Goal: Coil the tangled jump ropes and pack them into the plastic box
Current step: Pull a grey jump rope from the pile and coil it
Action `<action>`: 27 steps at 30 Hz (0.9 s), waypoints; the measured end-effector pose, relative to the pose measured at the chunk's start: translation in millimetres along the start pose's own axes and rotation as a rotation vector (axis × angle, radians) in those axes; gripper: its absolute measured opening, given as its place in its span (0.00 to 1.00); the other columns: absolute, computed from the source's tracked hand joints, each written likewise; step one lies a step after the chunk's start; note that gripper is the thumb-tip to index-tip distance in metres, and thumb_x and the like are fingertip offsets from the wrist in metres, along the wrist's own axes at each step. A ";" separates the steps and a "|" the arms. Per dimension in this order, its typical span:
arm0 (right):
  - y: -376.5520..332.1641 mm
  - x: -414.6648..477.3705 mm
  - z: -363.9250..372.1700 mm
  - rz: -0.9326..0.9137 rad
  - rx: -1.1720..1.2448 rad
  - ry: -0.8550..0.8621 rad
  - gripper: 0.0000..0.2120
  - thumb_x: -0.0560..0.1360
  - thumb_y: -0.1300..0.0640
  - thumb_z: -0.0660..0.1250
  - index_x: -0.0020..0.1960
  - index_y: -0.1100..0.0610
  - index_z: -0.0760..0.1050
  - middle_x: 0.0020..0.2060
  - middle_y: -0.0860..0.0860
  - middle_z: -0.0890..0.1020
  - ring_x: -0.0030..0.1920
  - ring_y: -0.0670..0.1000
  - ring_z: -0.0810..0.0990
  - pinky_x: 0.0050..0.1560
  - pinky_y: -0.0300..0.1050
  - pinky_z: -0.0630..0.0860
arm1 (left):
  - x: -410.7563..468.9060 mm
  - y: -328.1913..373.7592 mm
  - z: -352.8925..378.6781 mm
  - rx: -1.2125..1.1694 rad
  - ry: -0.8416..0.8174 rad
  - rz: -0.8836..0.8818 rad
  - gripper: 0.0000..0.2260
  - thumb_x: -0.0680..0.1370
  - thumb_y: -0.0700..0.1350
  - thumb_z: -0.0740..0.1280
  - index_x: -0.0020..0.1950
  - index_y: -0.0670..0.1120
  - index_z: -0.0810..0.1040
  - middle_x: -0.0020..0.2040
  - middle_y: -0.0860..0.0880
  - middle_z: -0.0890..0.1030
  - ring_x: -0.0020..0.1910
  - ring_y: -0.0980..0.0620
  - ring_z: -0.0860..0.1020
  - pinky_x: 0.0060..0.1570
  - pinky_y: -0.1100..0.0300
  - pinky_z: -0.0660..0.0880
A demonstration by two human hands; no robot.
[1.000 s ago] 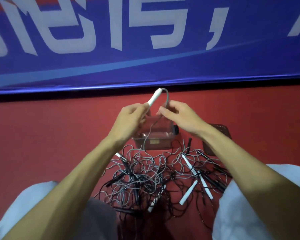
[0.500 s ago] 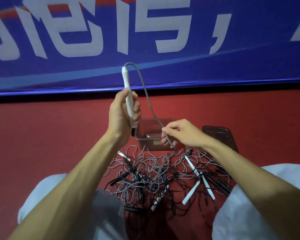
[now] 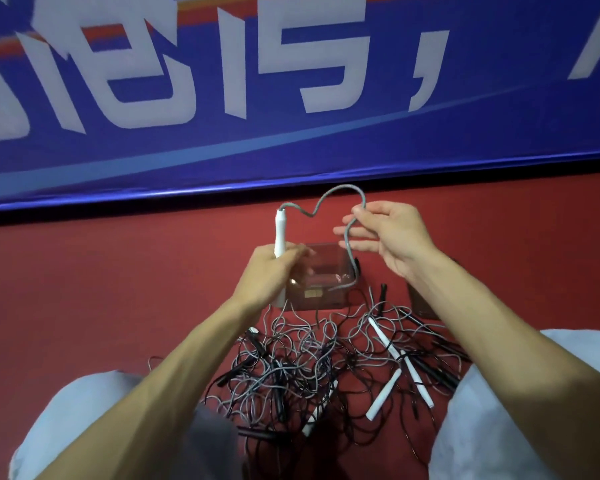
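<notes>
Banner [image 3: 291, 150], far: blue, smooth, large white characters.
Floor covering [image 3: 84, 289]: red, matte.
Jump-rope tangle [image 3: 309, 358], near centre: thin, kinked grey and black cords, with slim white and black handles lying among them; still uncoiled.
Plastic box [image 3: 326, 301], just beyond the tangle: clear, rectangular, with rounded corners.
Left hand [image 3: 271, 275]: lowered since half a second ago, curled round white handle [image 3: 279, 233].
Right hand [image 3: 392, 233]: raised from beside the box, with grey cord [image 3: 340, 192] pinched between thumb and forefinger and the other fingers spread.
A first loop is judged to be forming between the hands; packing has not begun.
</notes>
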State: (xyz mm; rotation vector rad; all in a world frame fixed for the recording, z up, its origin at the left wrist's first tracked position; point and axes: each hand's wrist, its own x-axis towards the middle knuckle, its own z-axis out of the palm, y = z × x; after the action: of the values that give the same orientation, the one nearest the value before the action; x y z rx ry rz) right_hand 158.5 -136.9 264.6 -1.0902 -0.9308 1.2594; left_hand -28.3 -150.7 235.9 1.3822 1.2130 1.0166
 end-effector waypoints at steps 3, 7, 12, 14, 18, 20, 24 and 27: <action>-10.4 -1.4 -0.7 0.021 0.172 0.009 0.03 0.80 0.67 0.61 0.48 0.67 0.71 0.41 0.61 0.80 0.37 0.55 0.86 0.37 0.47 0.83 | 5.7 -14.0 5.6 0.189 -0.119 0.000 0.09 0.81 0.43 0.64 0.57 0.50 0.82 0.51 0.47 0.85 0.44 0.51 0.78 0.48 0.55 0.74; -15.2 -4.4 -1.9 0.072 0.374 0.024 0.06 0.80 0.69 0.60 0.56 0.68 0.68 0.41 0.64 0.80 0.37 0.58 0.86 0.37 0.49 0.83 | 6.4 -24.5 15.1 0.261 -0.302 -0.038 0.18 0.77 0.53 0.67 0.66 0.54 0.78 0.56 0.58 0.79 0.51 0.52 0.75 0.54 0.57 0.69; -12.9 -3.3 -4.1 0.105 0.440 0.068 0.04 0.79 0.70 0.61 0.53 0.66 0.68 0.41 0.64 0.77 0.35 0.59 0.85 0.34 0.49 0.83 | -0.3 -14.8 25.3 0.054 -0.447 -0.068 0.13 0.80 0.44 0.66 0.64 0.46 0.80 0.54 0.42 0.84 0.53 0.46 0.82 0.51 0.59 0.78; -12.1 -0.8 -6.7 0.115 0.442 0.088 0.04 0.78 0.70 0.62 0.52 0.67 0.68 0.43 0.63 0.76 0.36 0.59 0.85 0.35 0.49 0.83 | -4.1 -12.1 25.3 0.068 -0.512 -0.049 0.11 0.80 0.41 0.66 0.60 0.43 0.81 0.50 0.41 0.84 0.47 0.50 0.82 0.48 0.59 0.78; -7.8 4.5 -12.7 0.113 0.403 0.139 0.06 0.78 0.69 0.64 0.54 0.68 0.69 0.46 0.63 0.77 0.42 0.60 0.84 0.38 0.49 0.83 | -8.1 -9.4 22.9 0.079 -0.469 -0.033 0.05 0.79 0.39 0.67 0.48 0.39 0.81 0.37 0.48 0.82 0.39 0.50 0.80 0.38 0.59 0.79; -1.9 5.7 -14.2 0.118 0.316 0.145 0.09 0.78 0.66 0.65 0.56 0.69 0.71 0.47 0.64 0.78 0.45 0.60 0.84 0.41 0.49 0.84 | -9.3 -3.6 21.9 -0.037 -0.380 -0.034 0.05 0.79 0.38 0.66 0.47 0.39 0.81 0.35 0.47 0.81 0.36 0.49 0.80 0.34 0.57 0.80; 8.1 3.0 -11.1 0.190 0.161 0.078 0.11 0.80 0.61 0.64 0.59 0.68 0.73 0.54 0.62 0.80 0.49 0.61 0.84 0.45 0.51 0.83 | -10.8 12.4 15.7 -0.298 -0.168 -0.046 0.04 0.79 0.37 0.66 0.49 0.39 0.80 0.34 0.45 0.80 0.34 0.48 0.81 0.32 0.56 0.81; 13.1 -1.5 -5.1 0.209 -0.059 -0.051 0.10 0.80 0.62 0.64 0.60 0.64 0.75 0.54 0.60 0.82 0.50 0.59 0.84 0.48 0.51 0.82 | -6.3 17.8 6.2 -0.411 -0.018 -0.065 0.04 0.78 0.38 0.67 0.50 0.39 0.80 0.36 0.44 0.80 0.34 0.47 0.81 0.34 0.54 0.82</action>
State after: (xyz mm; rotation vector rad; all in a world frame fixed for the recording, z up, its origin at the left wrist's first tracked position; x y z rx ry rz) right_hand 159.9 -139.1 250.8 -1.2314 -0.9147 1.4437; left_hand -20.5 -157.9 252.7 1.0223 0.9619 1.1309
